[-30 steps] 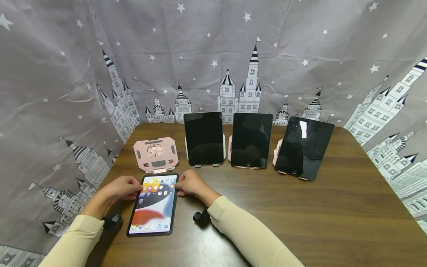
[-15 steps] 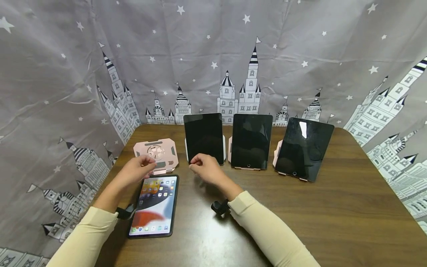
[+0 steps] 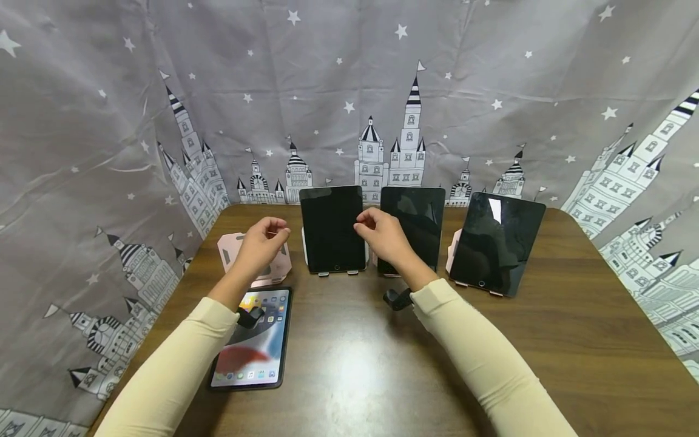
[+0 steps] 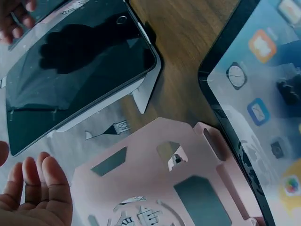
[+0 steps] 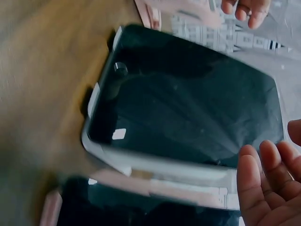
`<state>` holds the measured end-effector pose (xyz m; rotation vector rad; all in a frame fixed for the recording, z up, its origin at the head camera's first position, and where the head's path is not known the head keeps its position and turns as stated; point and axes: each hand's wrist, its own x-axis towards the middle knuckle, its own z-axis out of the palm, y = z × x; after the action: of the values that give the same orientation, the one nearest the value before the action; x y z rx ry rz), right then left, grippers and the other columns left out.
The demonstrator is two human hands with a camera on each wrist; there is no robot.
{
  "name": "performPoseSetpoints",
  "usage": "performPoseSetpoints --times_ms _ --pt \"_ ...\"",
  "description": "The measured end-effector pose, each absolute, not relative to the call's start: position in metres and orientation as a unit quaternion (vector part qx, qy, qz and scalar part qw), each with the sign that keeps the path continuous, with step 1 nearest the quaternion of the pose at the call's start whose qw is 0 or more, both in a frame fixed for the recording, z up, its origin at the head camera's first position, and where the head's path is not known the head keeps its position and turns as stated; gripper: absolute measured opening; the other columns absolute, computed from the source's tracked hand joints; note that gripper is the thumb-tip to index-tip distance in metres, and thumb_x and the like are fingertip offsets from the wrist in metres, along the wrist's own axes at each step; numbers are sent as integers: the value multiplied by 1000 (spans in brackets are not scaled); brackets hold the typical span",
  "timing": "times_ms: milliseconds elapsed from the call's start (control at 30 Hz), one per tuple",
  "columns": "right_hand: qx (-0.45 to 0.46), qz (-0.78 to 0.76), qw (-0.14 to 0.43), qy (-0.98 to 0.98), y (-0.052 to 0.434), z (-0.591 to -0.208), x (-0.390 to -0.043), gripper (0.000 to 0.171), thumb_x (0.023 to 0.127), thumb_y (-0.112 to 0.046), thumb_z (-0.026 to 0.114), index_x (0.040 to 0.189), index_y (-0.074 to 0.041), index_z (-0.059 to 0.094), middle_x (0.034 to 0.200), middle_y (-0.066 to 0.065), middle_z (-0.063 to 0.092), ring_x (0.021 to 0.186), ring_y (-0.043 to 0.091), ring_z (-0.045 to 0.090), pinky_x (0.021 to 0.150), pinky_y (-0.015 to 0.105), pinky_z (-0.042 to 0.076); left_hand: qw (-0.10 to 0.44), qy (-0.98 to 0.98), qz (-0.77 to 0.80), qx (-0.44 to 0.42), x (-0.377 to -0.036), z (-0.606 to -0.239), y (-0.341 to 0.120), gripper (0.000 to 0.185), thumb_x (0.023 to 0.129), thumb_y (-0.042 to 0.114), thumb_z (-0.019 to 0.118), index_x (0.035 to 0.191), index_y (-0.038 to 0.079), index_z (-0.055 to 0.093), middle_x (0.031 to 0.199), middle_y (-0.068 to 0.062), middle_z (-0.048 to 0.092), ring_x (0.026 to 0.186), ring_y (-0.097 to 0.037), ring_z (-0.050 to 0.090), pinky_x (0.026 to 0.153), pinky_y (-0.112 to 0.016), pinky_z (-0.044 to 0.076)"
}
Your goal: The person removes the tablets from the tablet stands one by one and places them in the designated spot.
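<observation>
My left hand (image 3: 259, 250) is raised in front of the pink tablet stand (image 3: 280, 268), fingers loosely bent and holding nothing. My right hand (image 3: 386, 238) hovers by the right edge of a dark-screened tablet (image 3: 332, 227), which leans upright on a white stand (image 3: 305, 249). In the right wrist view that tablet (image 5: 188, 103) spans the middle, and the right fingertips (image 5: 249, 162) are at its upper corner. Below my left wrist a lit tablet (image 3: 248, 358) lies flat on the table, partly covered by the forearm and wrist camera.
Two more dark tablets, a middle one (image 3: 412, 206) and a right one (image 3: 498, 243), lean on pink stands along the back of the wooden table (image 3: 338, 340). Behind them hangs a grey curtain (image 3: 306, 73) with castles and stars.
Both hands have let go of the lit tablet's sides, leaving it flat on the table. They have risen away and to the right, to either side of the white-stand tablet.
</observation>
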<state>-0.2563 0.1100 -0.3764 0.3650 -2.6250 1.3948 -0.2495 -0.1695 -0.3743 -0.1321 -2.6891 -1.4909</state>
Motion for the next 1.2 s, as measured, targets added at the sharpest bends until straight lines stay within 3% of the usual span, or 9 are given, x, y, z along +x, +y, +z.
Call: performPoseSetpoints --times_ms 167,333,533,733,1200 --pt "116 448 82 -883 119 -367 -267 18 97 -20 63 108 -6 65 99 7 66 91 23 60 78 39 51 33 -860 -509 -39 -262 -374 -162 33 99 22 58 124 0 59 107 -12 59 95 -21 56 71 -23 50" --pt "114 432 91 -890 121 -362 -272 15 97 -19 64 106 -7 64 101 8 67 93 23 62 79 40 51 28 -836 -546 -39 -271 -373 -157 32 99 17 57 124 -4 57 106 -12 57 90 -16 55 78 -31 55" --pt "112 415 104 -897 118 -359 -279 17 96 -19 64 106 -5 64 99 7 67 93 22 62 81 39 51 54 -843 -534 -37 -279 -373 -148 30 98 14 59 122 -5 59 104 -13 58 88 -17 56 69 -19 49" --pt "115 388 114 -908 113 -359 -283 18 94 -18 65 105 -4 62 99 8 68 94 23 63 83 39 51 64 -850 -522 -21 -284 -371 -142 32 97 16 60 123 -3 59 114 -18 60 108 -29 57 88 -35 47" --pt "75 378 90 -918 108 -363 -289 31 96 -22 64 121 -5 59 112 12 70 103 27 65 87 42 52 68 -854 -516 -17 -290 -371 -135 31 97 16 60 122 -2 58 115 -17 60 109 -30 57 90 -37 47"
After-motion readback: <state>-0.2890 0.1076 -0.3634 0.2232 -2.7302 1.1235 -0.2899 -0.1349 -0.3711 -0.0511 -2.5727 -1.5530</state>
